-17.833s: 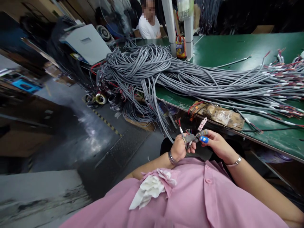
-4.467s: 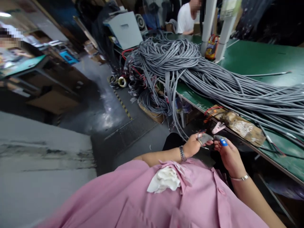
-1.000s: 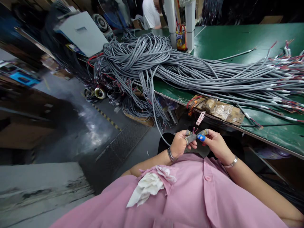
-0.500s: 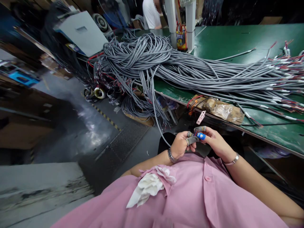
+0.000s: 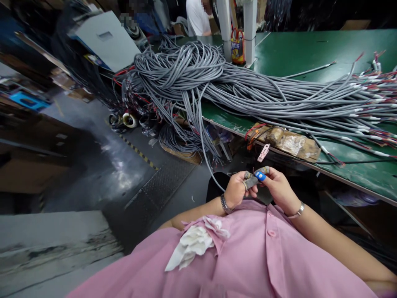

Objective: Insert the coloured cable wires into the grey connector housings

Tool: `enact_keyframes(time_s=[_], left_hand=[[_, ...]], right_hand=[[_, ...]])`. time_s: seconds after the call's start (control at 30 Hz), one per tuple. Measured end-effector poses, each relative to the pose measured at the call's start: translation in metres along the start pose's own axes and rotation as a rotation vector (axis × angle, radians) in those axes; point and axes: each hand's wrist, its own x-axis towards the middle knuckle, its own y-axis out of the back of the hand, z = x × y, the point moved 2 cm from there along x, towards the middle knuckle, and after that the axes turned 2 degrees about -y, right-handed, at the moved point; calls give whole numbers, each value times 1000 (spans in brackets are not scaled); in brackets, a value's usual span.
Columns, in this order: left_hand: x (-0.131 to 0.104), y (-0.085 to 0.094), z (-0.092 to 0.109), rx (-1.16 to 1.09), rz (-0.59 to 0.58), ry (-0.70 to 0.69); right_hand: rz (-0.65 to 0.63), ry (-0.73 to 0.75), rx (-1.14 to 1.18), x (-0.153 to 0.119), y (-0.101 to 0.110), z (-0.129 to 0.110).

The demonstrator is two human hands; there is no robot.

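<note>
My left hand (image 5: 238,189), with grey covers on its fingertips, is closed on the end of a grey cable (image 5: 208,159). That cable hangs down from the bundle of grey cables (image 5: 248,89) on the green table (image 5: 288,51). Thin wires show between the fingertips of both hands. My right hand (image 5: 278,188) pinches these wires, with a blue cover on the thumb and a grey one on a finger. The two hands touch or nearly touch in front of the pink shirt (image 5: 242,248).
A wooden block (image 5: 299,148) wrapped in tape and a pink clip (image 5: 263,153) sit at the table's near edge. A grey box (image 5: 108,41) stands at the back left. Across the table is a person (image 5: 197,18) in white. More cables (image 5: 178,140) lie below.
My right hand has shifted slightly left, closer to my left hand. Fewer of the thin wires show between the fingertips. My left hand still holds the cable end.
</note>
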Motion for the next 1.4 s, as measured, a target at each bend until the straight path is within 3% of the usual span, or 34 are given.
enact_keyframes(time_s=[0.3, 0.97, 1.2, 1.4], left_hand=[[1, 4, 3, -21, 52, -58], [4, 2, 4, -52, 128, -85], [5, 2, 5, -50, 98, -84], [5, 2, 2, -30, 72, -58]], right_hand=[[-61, -22, -29, 0, 2, -6], [16, -38, -10, 4, 4, 0], [-60, -78, -18, 5, 7, -9], [-28, -33, -13, 9, 6, -11]])
